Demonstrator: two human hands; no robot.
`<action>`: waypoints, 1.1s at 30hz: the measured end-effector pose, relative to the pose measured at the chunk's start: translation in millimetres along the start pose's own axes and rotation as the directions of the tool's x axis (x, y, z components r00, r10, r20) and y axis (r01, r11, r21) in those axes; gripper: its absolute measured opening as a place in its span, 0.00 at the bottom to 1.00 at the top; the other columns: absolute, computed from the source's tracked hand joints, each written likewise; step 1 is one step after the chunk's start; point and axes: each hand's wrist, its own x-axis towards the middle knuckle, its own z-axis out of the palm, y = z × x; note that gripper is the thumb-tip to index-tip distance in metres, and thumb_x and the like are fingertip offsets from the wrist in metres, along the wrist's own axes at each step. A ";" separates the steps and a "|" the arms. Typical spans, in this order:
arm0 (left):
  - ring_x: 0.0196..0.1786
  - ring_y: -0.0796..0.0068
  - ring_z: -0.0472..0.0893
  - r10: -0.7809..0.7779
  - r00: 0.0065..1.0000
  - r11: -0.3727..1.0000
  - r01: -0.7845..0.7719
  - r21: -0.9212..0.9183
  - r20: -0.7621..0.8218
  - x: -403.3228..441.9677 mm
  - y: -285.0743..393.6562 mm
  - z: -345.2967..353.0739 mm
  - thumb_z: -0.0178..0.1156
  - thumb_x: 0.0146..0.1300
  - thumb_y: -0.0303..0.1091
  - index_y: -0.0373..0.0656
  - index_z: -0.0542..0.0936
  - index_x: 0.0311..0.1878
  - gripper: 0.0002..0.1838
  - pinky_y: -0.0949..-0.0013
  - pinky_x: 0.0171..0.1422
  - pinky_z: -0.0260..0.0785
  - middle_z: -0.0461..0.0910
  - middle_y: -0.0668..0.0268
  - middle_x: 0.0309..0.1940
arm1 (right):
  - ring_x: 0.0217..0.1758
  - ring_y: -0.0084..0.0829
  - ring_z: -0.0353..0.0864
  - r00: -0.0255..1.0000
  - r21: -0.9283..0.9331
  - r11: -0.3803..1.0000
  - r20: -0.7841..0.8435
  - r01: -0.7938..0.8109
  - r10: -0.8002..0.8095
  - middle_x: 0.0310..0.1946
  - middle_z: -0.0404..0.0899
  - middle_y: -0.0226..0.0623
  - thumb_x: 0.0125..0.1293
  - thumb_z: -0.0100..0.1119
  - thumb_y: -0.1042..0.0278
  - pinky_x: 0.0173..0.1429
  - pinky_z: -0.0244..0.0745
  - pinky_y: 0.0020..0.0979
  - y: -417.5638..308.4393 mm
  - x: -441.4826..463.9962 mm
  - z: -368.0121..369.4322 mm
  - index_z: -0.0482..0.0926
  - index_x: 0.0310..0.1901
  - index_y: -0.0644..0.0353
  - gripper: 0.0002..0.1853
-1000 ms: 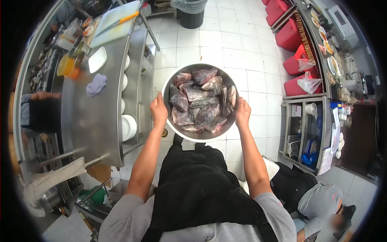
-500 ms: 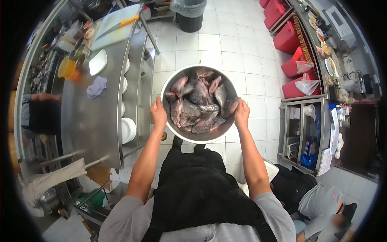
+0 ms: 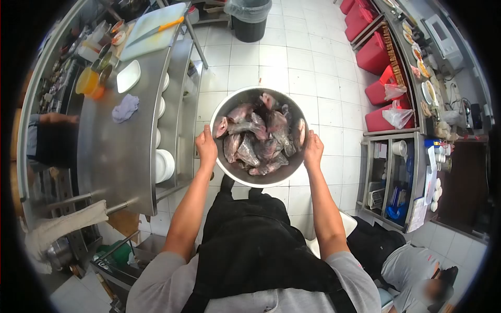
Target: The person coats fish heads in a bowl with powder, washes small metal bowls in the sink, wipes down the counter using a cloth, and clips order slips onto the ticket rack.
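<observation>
A large round metal bowl (image 3: 223, 159) is held out over the tiled floor, a little above my feet in view. Several pieces of dark, scaly fish (image 3: 266, 147) lie heaped inside it, some showing pink flesh. My left hand (image 3: 206, 145) grips the bowl's left rim, and my right hand (image 3: 313, 148) grips the rim on the opposite side. The fingers of both hands are partly hidden by the rim.
On the left, a steel table (image 3: 122, 156) bears a knife (image 3: 156, 29) on a cutting board, a white dish (image 3: 128, 76) and a cloth (image 3: 126, 108). Red bins (image 3: 373, 55) line the right. A co-worker (image 3: 409, 266) is at lower right, and a trash bin (image 3: 249, 26) stands ahead.
The fish pieces have shifted and turned over inside the bowl, showing a different arrangement. Both hands have kept their hold on the rim, and the bowl has barely moved.
</observation>
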 end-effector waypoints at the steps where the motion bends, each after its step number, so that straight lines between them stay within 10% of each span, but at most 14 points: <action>1: 0.23 0.81 0.54 -0.001 1.000 1.000 0.001 -0.001 0.001 -0.5 7.1 -0.8 0.45 0.72 0.46 0.38 0.59 0.19 0.27 0.67 0.26 0.48 0.53 0.73 0.15 | 0.24 0.15 0.55 1.000 -0.057 0.998 -0.012 0.020 -0.021 0.18 0.60 0.21 0.72 0.46 0.56 0.27 0.54 0.21 4.1 2.4 -5.3 0.66 0.22 0.57 0.21; 5: 0.23 0.80 0.55 -0.036 0.999 0.998 0.036 -0.047 -0.006 -15.6 42.8 -20.5 0.44 0.72 0.47 0.37 0.62 0.19 0.27 0.67 0.26 0.49 0.55 0.73 0.15 | 0.25 0.15 0.55 0.984 -0.108 0.980 -0.037 0.167 -0.172 0.20 0.59 0.21 0.72 0.45 0.57 0.28 0.54 0.21 -31.5 -11.6 -12.4 0.66 0.23 0.58 0.20; 7: 0.23 0.81 0.55 0.186 0.981 0.983 -0.185 0.011 -0.047 -19.3 51.8 -28.4 0.44 0.71 0.49 0.38 0.62 0.19 0.28 0.67 0.25 0.48 0.55 0.74 0.15 | 0.26 0.15 0.55 0.960 -0.207 0.943 -0.044 0.261 -0.276 0.20 0.60 0.22 0.72 0.45 0.57 0.28 0.54 0.22 -50.1 -13.5 -13.0 0.67 0.23 0.59 0.20; 11: 0.22 0.80 0.55 0.076 0.997 0.996 -0.077 -0.049 -0.014 -2.6 9.1 0.0 0.44 0.71 0.51 0.39 0.60 0.18 0.29 0.66 0.25 0.48 0.54 0.73 0.15 | 0.25 0.15 0.57 0.995 0.019 0.995 0.015 0.095 -0.095 0.20 0.62 0.22 0.72 0.46 0.56 0.29 0.56 0.21 -13.0 11.9 -2.2 0.67 0.22 0.59 0.21; 16: 0.23 0.81 0.55 -0.124 0.992 0.992 0.124 -0.009 -0.030 -2.7 18.0 -5.3 0.43 0.71 0.50 0.39 0.61 0.20 0.28 0.70 0.27 0.50 0.54 0.73 0.16 | 0.24 0.15 0.56 0.996 -0.169 0.982 0.032 0.085 -0.081 0.19 0.62 0.21 0.72 0.46 0.56 0.28 0.55 0.21 6.5 18.9 -4.7 0.68 0.23 0.58 0.21; 23: 0.22 0.83 0.53 0.098 0.993 0.994 -0.095 0.052 -0.064 -21.6 55.9 -30.1 0.44 0.71 0.50 0.41 0.61 0.20 0.27 0.69 0.25 0.46 0.53 0.77 0.16 | 0.24 0.13 0.57 0.961 0.036 0.960 -0.002 0.277 -0.277 0.19 0.64 0.22 0.73 0.44 0.57 0.27 0.55 0.20 -57.1 -10.5 -5.5 0.68 0.24 0.58 0.19; 26: 0.22 0.84 0.53 0.035 0.998 0.999 -0.037 -0.029 -0.047 -12.0 9.8 -3.0 0.45 0.71 0.50 0.44 0.60 0.19 0.26 0.70 0.24 0.45 0.53 0.77 0.15 | 0.24 0.14 0.56 0.999 0.031 0.999 0.041 0.024 -0.025 0.18 0.63 0.22 0.72 0.45 0.57 0.28 0.56 0.20 -15.8 15.7 -9.2 0.67 0.22 0.58 0.20; 33: 0.24 0.84 0.54 -0.118 0.992 0.992 0.116 -0.042 -0.054 -8.6 5.4 6.3 0.46 0.71 0.45 0.40 0.64 0.19 0.25 0.72 0.27 0.48 0.56 0.77 0.17 | 0.25 0.14 0.55 0.999 -0.087 0.995 0.009 0.041 -0.040 0.19 0.62 0.21 0.72 0.47 0.58 0.28 0.55 0.21 0.1 18.1 -7.3 0.65 0.21 0.59 0.21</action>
